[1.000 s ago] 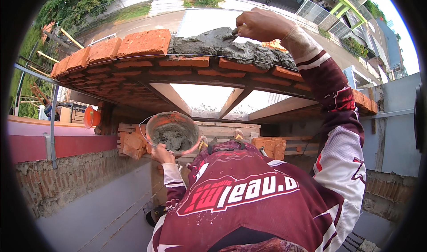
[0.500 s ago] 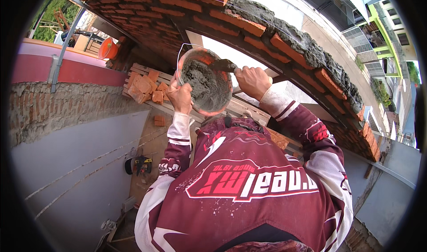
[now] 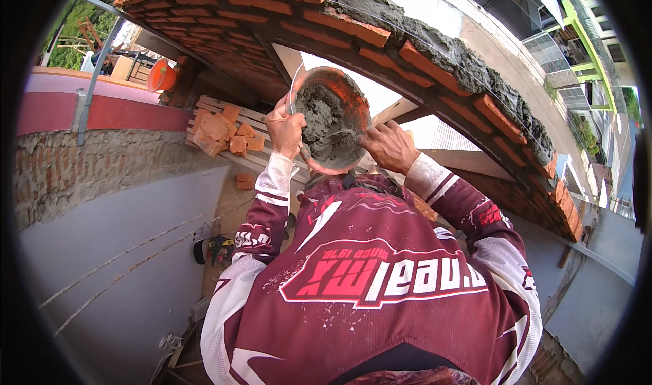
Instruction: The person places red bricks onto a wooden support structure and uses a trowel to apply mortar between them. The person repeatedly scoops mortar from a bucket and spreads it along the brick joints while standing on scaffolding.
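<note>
My left hand [image 3: 285, 127] is closed on the left rim of an orange bucket [image 3: 354, 100], which is tipped so that its mouth faces me. Wet grey mortar [image 3: 318, 117] lies inside, and some is smeared on the walls. In my right hand [image 3: 390, 146], at the bucket's right rim, is a trowel [image 3: 346, 138] with its mortar-covered blade down in the mix. My fingers hide most of its handle. A thin wire handle stands up along the bucket's left side.
Beyond the bucket runs a curving brick wall [image 3: 387, 66], with fresh mortar [image 3: 441, 45] along its top and a string line above. Broken bricks [image 3: 214, 130] lie on wooden planks at left. Another orange bucket [image 3: 161, 76] sits farther left. Rods [image 3: 136, 252] cross the lower left.
The trowel has gone from the bucket's upper right rim down into the mortar, my right hand lowering with it. The bucket and my left hand have shifted slightly right in view.
</note>
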`<state>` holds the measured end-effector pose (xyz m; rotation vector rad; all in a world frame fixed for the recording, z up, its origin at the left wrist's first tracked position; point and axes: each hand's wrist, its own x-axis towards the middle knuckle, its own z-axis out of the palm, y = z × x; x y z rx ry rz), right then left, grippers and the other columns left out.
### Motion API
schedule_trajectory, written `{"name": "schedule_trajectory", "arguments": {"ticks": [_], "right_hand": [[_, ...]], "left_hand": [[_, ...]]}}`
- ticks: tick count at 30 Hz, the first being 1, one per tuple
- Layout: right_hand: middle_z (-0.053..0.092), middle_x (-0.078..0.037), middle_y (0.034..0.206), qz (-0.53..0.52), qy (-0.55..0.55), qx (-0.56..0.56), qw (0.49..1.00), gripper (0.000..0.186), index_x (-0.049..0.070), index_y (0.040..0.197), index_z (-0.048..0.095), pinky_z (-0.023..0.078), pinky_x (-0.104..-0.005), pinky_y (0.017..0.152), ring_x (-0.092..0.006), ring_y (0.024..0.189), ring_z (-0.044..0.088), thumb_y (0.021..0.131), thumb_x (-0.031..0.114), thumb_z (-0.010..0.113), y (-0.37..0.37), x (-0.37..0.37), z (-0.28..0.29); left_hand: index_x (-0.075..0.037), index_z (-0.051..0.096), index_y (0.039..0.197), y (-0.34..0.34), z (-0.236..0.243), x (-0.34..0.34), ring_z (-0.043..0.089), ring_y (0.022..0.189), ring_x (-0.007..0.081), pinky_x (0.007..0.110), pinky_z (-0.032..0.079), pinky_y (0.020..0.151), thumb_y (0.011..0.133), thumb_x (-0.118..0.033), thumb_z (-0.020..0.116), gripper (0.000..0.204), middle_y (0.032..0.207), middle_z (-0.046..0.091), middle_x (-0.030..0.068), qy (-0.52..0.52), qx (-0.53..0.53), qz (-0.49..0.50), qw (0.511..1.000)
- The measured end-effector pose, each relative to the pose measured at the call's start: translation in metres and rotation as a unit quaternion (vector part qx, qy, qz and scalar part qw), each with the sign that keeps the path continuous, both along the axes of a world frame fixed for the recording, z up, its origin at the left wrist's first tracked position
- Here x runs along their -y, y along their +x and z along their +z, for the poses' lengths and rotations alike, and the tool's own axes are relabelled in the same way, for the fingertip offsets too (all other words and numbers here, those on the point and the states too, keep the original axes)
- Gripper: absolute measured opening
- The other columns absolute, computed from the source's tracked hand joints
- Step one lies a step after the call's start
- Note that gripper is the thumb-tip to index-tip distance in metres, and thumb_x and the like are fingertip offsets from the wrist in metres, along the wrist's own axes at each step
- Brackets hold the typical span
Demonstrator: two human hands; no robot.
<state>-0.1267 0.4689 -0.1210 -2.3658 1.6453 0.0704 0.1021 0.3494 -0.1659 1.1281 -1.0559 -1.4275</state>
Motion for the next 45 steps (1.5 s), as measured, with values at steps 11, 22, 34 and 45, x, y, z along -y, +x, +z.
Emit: {"name": "schedule_trajectory", "arguments": {"ticks": [11, 22, 34, 45], "right_hand": [[0.072, -0.026, 0.098, -0.102, 0.227, 0.085, 0.965, 0.036, -0.004, 0.096, 0.071, 0.056, -0.0505, 0.085, -0.0429, 0.094, 0.071, 0.088, 0.028, 0.057, -0.006, 0.028, -0.011], [0.068, -0.007, 0.091, -0.008, -0.096, -0.01, 0.995, 0.019, 0.012, 0.102, 0.071, 0.054, -0.0425, 0.067, -0.0264, 0.082, 0.07, 0.085, 0.017, 0.064, -0.042, -0.018, 0.002], [0.071, -0.028, 0.09, -0.127, 0.294, 0.198, 0.926, 0.043, -0.003, 0.103, 0.072, 0.055, -0.0469, 0.082, -0.039, 0.09, 0.071, 0.086, 0.035, 0.064, -0.021, 0.007, -0.013], [0.07, -0.014, 0.073, -0.247, 0.171, 0.327, 0.896, 0.035, -0.005, 0.104, 0.073, 0.052, -0.036, 0.056, -0.0191, 0.063, 0.067, 0.094, 0.027, 0.065, -0.098, -0.005, 0.146]], "left_hand": [[0.005, 0.074, 0.101, -0.043, 0.021, 0.004, 0.065, 0.11, 0.0272, 0.034, 0.047, 0.098, 0.068, 0.002, 0.055, 0.039, 0.12, 0.072, 0.0136, -0.217, 0.154, -0.049, 0.963], [0.01, 0.072, 0.088, -0.027, 0.007, -0.004, 0.067, 0.097, 0.0166, 0.028, 0.051, 0.079, 0.066, 0.006, 0.056, 0.028, 0.13, 0.067, 0.0148, -0.106, 0.108, -0.061, 0.987], [0.008, 0.072, 0.089, -0.046, 0.008, -0.007, 0.07, 0.09, 0.019, 0.032, 0.054, 0.081, 0.068, 0.005, 0.056, 0.027, 0.118, 0.073, 0.0134, -0.164, 0.143, -0.046, 0.975], [0.01, 0.067, 0.119, -0.001, -0.021, -0.017, 0.053, 0.051, 0.0125, 0.026, 0.038, 0.03, 0.068, 0.007, 0.05, 0.054, 0.087, 0.064, 0.0053, 0.129, 0.003, 0.085, 0.988]]}}
